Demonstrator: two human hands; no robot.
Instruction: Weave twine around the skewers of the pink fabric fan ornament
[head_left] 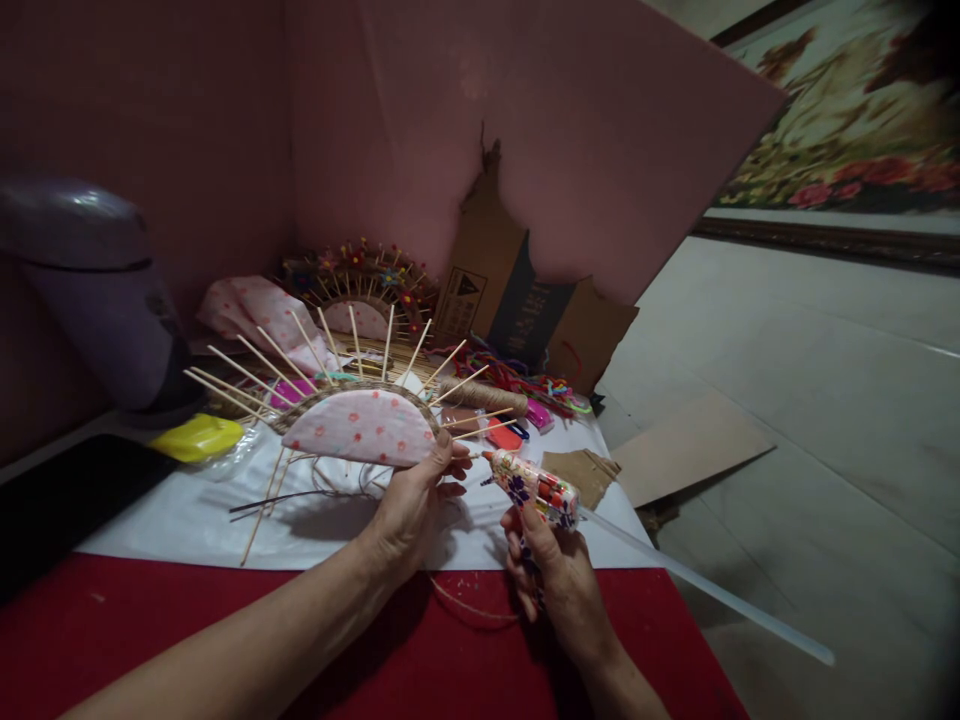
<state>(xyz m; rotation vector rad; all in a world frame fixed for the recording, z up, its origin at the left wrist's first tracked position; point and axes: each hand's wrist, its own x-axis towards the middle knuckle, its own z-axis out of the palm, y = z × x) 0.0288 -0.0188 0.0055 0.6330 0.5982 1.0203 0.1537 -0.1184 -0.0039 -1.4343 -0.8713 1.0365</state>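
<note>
My left hand [420, 495] pinches the right end of a half-round craft piece [360, 425], covered in pale pink cloth with small red flowers. Twine edges its curve, and thin wooden sticks [388, 345] fan out from it. In my right hand [559, 570] is a flower-patterned hot glue gun [532, 485], its orange nozzle close to the left fingertips and a stick end; whether they touch I cannot tell. A long translucent glue stick [712, 580] juts from the gun's back, down to the right.
Behind lie a twine roll [484, 396], colourful pipe cleaners [517, 370], torn cardboard [487, 260] and a similar decorated piece [367, 290]. A yellow packet [199, 437], a black flat object [75, 500] and a lavender bin-like container [97, 300] are at left. White sheeting [180, 520] covers part of the red tabletop [112, 640].
</note>
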